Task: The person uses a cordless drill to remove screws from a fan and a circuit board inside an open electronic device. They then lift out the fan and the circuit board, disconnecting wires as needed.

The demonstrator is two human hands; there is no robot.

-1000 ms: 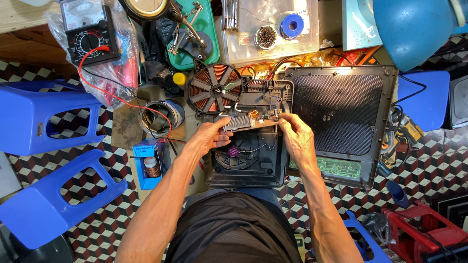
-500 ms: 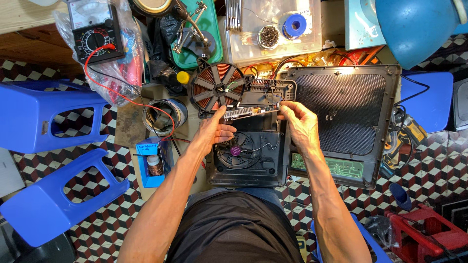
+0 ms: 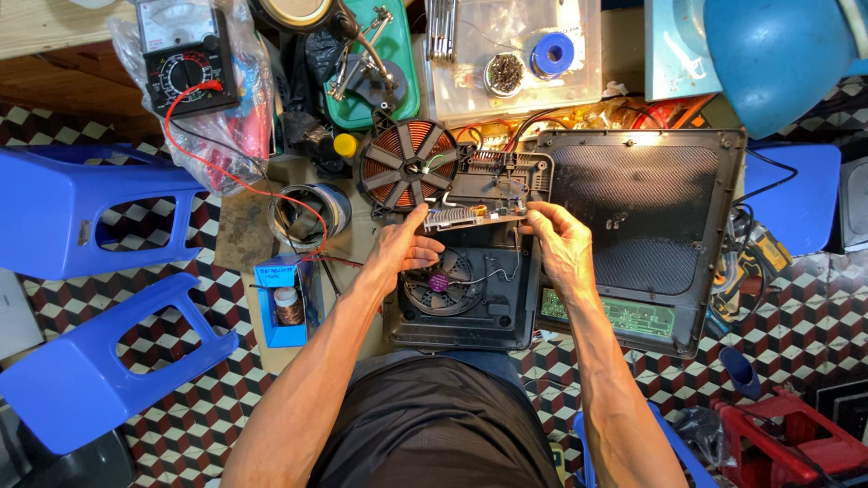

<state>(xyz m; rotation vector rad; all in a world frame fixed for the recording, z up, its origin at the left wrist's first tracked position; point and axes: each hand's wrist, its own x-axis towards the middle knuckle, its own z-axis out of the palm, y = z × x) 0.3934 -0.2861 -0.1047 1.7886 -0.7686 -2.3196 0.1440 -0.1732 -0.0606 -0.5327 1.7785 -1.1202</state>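
An opened black induction cooker base (image 3: 470,312) lies in front of me with its round fan (image 3: 440,282) showing. Above it I hold a circuit board (image 3: 476,206) with a finned heatsink, tilted up from the housing. My left hand (image 3: 404,248) grips the board's left end, and my right hand (image 3: 559,242) grips its right end. The copper induction coil (image 3: 406,164) lies flipped aside at the upper left of the board, still wired to it. The cooker's black top panel (image 3: 644,217) lies face down to the right, with a green control board (image 3: 633,316) along its lower edge.
An analog multimeter (image 3: 187,65) with red lead sits at the top left, a solder spool (image 3: 307,210) and small blue box (image 3: 282,303) left of the cooker. Two blue plastic stools (image 3: 86,212) stand at the left. A green tray (image 3: 380,63), a clear parts box (image 3: 515,54) and a red crate (image 3: 782,443) surround the spot.
Both hands have kept hold of the circuit board; it has shifted slightly and tilted up a little more above the housing. The view has drifted a bit.
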